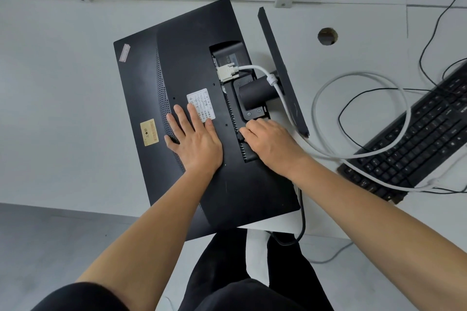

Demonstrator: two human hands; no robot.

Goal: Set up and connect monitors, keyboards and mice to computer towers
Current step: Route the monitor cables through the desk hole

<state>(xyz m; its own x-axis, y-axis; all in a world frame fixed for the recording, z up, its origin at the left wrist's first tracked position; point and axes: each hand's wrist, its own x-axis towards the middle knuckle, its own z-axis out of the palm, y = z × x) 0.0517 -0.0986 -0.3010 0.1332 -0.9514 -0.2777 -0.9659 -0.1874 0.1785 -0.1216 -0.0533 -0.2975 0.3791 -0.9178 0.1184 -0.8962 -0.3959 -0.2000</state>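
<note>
A black monitor lies face down on the white desk, its near corner hanging over the front edge. Its stand neck and base stick out to the right. A white video plug sits in a port in the back recess, and its white cable loops away to the right. My left hand presses flat on the monitor's back beside a white label. My right hand has its fingers curled into the port strip below the stand. A black power cable runs out from under that wrist and drops off the desk; its plug is hidden.
A black keyboard lies at an angle on the right, with thin black wires and the white cable crossing it. A round cable hole is behind the stand. A grey divider panel stands along the back of the desk. My legs and the floor show below the desk's front edge.
</note>
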